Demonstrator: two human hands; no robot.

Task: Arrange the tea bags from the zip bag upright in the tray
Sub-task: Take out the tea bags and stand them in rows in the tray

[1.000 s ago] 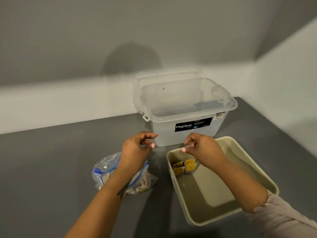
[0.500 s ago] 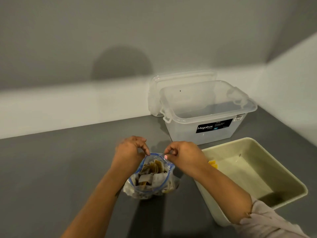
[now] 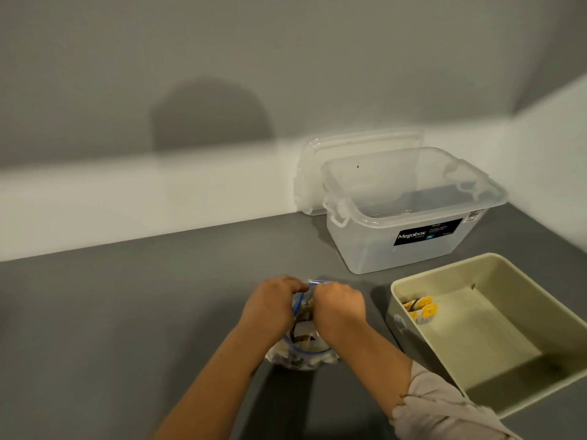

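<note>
Dim, soft, perhaps motion-blurred, edge-warped

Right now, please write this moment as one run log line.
left hand: holds zip bag rim | right hand: at bag mouth, grip unclear | tray: few tea bags in corner

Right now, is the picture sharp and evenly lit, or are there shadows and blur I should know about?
In the head view the light is dim and uneven: a round shadow falls on the back wall, the arms cast dark shadows on the grey counter, the left hand and right hand at the zip bag look soft, and the wide lens bends the wall edge.
</note>
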